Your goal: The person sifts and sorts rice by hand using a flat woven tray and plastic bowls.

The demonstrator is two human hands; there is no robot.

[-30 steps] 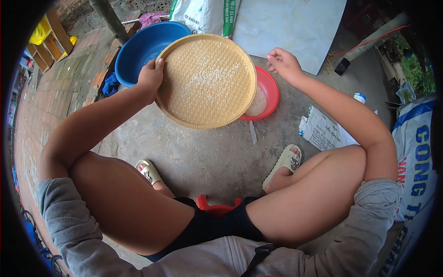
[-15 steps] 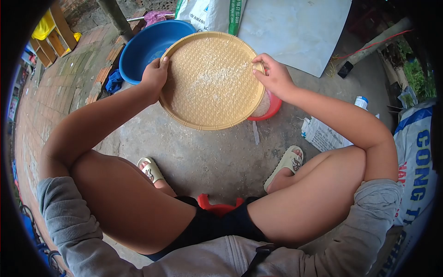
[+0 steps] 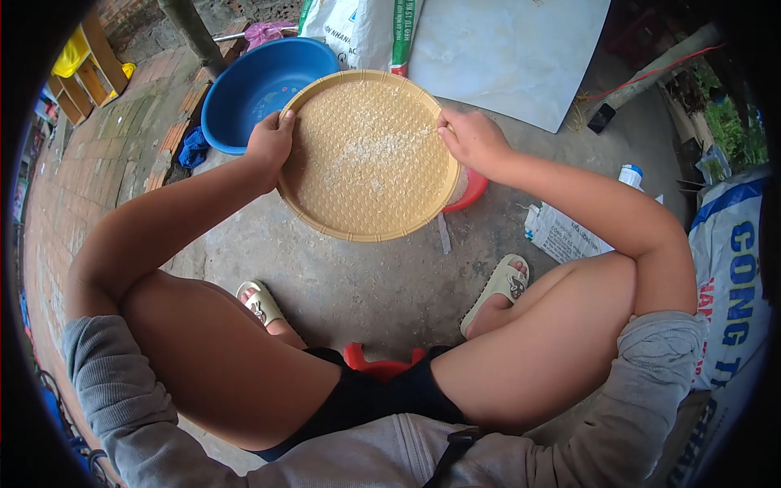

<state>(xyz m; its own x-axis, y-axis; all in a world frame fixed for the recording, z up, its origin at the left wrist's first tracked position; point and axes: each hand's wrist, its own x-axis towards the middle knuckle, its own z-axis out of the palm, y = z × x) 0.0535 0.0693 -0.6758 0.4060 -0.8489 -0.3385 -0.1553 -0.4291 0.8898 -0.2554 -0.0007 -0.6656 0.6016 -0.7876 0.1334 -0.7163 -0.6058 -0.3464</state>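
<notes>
A round woven winnowing basket (image 3: 358,199) hangs in the air in front of me, its shallow inside facing up. Pale grains (image 3: 381,149), which look like rice, lie scattered over the weave, thickest near the middle. My left hand (image 3: 270,148) grips the left rim, thumb on top. The right rim is held by my right hand (image 3: 473,140), closed round the edge. Partly hidden below the basket's right side stands a red container (image 3: 473,192) with pale grain inside. Behind the basket to the left is a blue basin (image 3: 224,110).
White printed sacks (image 3: 346,32) stand behind the basin. A pale flat board (image 3: 504,57) lies at the back, a wooden post (image 3: 194,37) rises at the left, and a large sack (image 3: 732,276) stands at the right. I sit on a red stool (image 3: 382,368).
The basket has come slightly down and toward me, still held in both hands. The grains have shifted a little on the weave. More of the blue basin's inside shows.
</notes>
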